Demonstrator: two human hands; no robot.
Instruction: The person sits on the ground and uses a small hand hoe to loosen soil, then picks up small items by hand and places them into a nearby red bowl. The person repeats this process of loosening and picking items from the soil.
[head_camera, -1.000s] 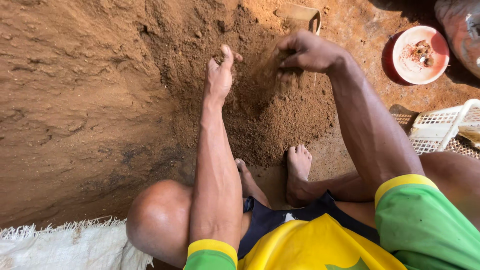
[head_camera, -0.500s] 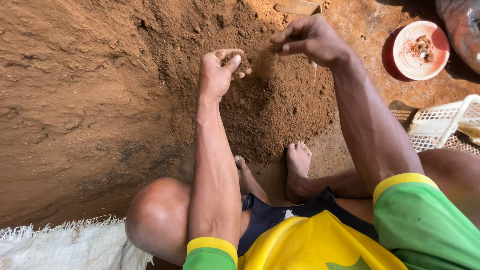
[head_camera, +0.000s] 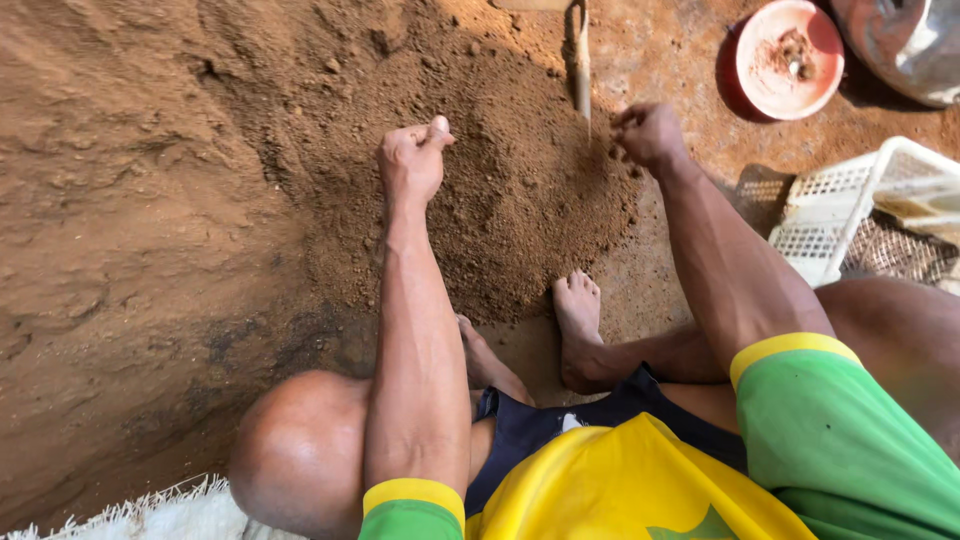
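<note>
A heap of loose brown soil (head_camera: 500, 170) lies on the ground in front of me. My left hand (head_camera: 412, 160) hovers over its middle, fingers curled into a fist with the thumb on top; whether it holds soil cannot be seen. My right hand (head_camera: 650, 135) is at the heap's right edge, fingers pinched together over the soil. A hand tool with a wooden handle (head_camera: 581, 60) lies in the soil just beyond my right hand. My bare feet (head_camera: 578, 320) rest at the near edge of the heap.
A round red-and-white bowl (head_camera: 790, 58) with bits inside sits at the upper right, beside a shiny metal vessel (head_camera: 905, 45). A white plastic basket (head_camera: 860, 205) stands at the right. A white shaggy mat (head_camera: 150, 515) lies at the lower left. Packed earth rises on the left.
My right hand has drawn back and rightward from the top of the heap to its right edge. My left hand has closed into a fist over the middle. The view shifted, revealing the tool.
</note>
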